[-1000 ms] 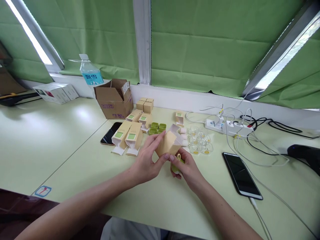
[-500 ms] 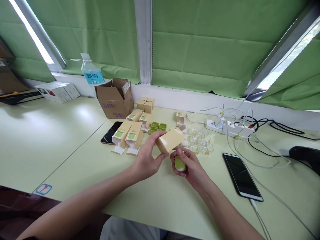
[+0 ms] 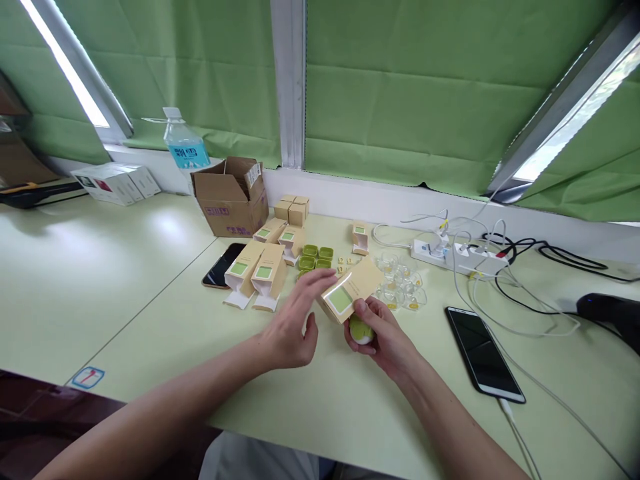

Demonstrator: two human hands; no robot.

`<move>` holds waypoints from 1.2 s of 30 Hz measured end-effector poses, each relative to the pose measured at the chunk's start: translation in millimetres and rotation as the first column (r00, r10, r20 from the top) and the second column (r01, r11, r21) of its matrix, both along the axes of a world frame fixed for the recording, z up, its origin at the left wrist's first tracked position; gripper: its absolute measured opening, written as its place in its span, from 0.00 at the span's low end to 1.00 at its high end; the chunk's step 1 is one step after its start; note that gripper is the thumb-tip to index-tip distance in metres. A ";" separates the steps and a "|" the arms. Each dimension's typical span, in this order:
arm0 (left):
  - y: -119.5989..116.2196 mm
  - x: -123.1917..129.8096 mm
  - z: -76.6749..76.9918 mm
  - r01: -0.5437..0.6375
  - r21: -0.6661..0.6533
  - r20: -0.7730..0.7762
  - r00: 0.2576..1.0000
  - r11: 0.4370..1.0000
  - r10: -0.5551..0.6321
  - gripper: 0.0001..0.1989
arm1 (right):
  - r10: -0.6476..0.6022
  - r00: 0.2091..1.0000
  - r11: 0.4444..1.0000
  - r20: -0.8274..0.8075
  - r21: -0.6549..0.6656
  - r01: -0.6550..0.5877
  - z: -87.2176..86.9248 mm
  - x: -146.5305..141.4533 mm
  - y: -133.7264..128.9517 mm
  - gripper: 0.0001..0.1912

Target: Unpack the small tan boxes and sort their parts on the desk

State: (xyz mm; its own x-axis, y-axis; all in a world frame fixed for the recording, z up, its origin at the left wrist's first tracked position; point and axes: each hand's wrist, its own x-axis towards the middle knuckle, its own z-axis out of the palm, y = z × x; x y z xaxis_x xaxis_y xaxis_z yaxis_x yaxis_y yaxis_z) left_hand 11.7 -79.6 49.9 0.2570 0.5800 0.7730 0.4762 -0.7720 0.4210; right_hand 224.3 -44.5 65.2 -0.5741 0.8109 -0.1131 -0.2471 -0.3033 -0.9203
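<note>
One box (image 3: 354,287) is tilting above the table (image 3: 325,407); the right hand (image 3: 385,335) is pressing its thumb on the box and curling its fingers around a green ball (image 3: 361,329) just below. The left hand (image 3: 293,327) is spreading open beside the box, its fingertips possibly touching; I cannot tell.

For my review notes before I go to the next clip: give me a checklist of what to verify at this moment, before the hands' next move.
1. Right hand grips green-and-white piece: ok.
2. Held carton steadied by right thumb: ok.
3. Held carton level: not ok, it is tilted.
4. Left hand holding nothing: ok, fingers spread.
5. Left fingertips off the carton: cannot tell.
6. White-edged phone apart from both hands: ok.
</note>
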 end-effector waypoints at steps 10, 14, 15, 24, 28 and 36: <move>-2.5 9.8 1.9 0.260 -0.507 0.435 0.900 0.822 -0.016 0.23 | -0.111 0.988 0.992 0.108 0.064 0.105 3.4 1.4 2.4 0.32; -2.1 10.6 -2.3 0.330 -0.496 0.489 0.870 0.803 -0.055 0.25 | -0.139 0.981 0.989 0.134 0.074 0.130 4.1 2.4 2.5 0.33; -1.9 10.3 -3.1 0.350 -0.494 0.501 0.863 0.796 -0.068 0.25 | -0.144 0.980 0.988 0.139 0.076 0.135 4.5 2.5 2.2 0.33; -1.8 14.0 3.9 0.344 -0.539 0.532 0.847 0.769 -0.006 0.29 | -0.242 0.951 0.960 0.192 0.188 0.206 8.0 -0.6 -2.2 0.32; -2.3 13.1 -0.3 0.309 -0.533 0.533 0.845 0.787 0.029 0.34 | -0.238 0.956 0.965 0.169 0.148 0.214 11.6 1.8 -1.2 0.31; -10.9 12.5 9.7 0.184 -0.502 0.403 0.914 0.845 0.041 0.20 | -0.185 0.971 0.981 0.153 0.090 0.172 14.1 4.9 1.2 0.33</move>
State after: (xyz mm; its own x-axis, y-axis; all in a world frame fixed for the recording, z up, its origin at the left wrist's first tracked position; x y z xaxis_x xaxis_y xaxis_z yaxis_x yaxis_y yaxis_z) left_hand 24.2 -90.5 59.6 0.0621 0.9128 0.4036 0.1413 -0.4083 0.9018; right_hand 229.3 -43.3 79.3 -0.3987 0.9083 -0.1266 -0.1384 -0.1960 -0.9708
